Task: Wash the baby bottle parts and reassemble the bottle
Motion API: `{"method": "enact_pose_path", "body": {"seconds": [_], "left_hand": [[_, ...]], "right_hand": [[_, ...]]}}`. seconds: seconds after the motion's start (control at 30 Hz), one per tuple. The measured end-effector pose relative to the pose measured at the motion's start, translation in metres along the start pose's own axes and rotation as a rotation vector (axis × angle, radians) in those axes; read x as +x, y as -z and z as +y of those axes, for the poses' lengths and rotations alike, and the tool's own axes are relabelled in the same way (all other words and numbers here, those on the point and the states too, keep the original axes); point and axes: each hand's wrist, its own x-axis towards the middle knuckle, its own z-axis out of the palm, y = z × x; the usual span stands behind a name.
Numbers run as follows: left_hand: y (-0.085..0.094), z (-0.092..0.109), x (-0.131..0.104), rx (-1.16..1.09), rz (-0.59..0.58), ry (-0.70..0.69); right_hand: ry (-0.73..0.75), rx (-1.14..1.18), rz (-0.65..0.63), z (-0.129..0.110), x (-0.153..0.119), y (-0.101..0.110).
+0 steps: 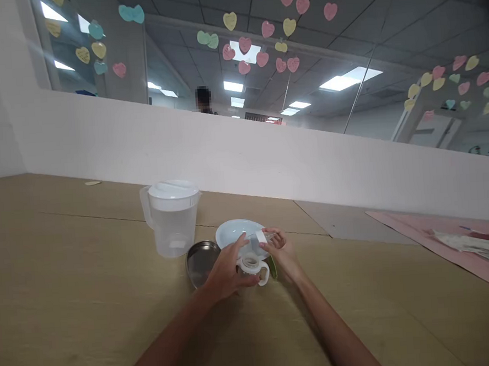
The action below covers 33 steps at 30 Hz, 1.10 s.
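White-handled, open-mouthed round bottle [250, 263] gripped in left hand [225, 272], clear-and-white plastic piece [261, 236] held in right hand [285, 253], translucent white-lidded plastic pitcher [175, 226] nearer worktop's [90, 303] back edge.

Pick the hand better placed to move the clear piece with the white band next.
Right, probably. The right hand already has its fingers on the clear piece. The left hand is occupied around the white-handled cup, though its fingertips also come close to the clear piece.
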Motion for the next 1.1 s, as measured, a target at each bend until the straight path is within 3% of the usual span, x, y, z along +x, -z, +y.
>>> {"method": "enact_pose_path", "body": {"seconds": [0.13,0.23,0.53,0.73,0.87,1.1], "left_hand": [[0.002,0.005,-0.002,0.105,0.203,-0.169],[0.0,0.01,-0.001,0.238,0.265,-0.249],[-0.004,0.001,0.003,0.309,0.361,-0.239],[-0.002,0.002,-0.001,0.283,0.398,-0.227],[-0.003,0.002,-0.003,0.296,0.375,-0.242],[-0.003,0.004,-0.001,0.335,0.432,-0.405]], "right_hand": [[0.078,0.032,-0.156,-0.017,-0.014,-0.013],[0.164,-0.002,-0.221,-0.023,-0.021,-0.021],[0.14,0.004,-0.363,-0.031,-0.031,-0.028],[0.113,0.034,-0.23,-0.026,-0.034,-0.034],[0.064,-0.053,-0.218,-0.026,-0.032,-0.027],[0.034,-0.086,-0.198,-0.031,-0.029,-0.022]]}}
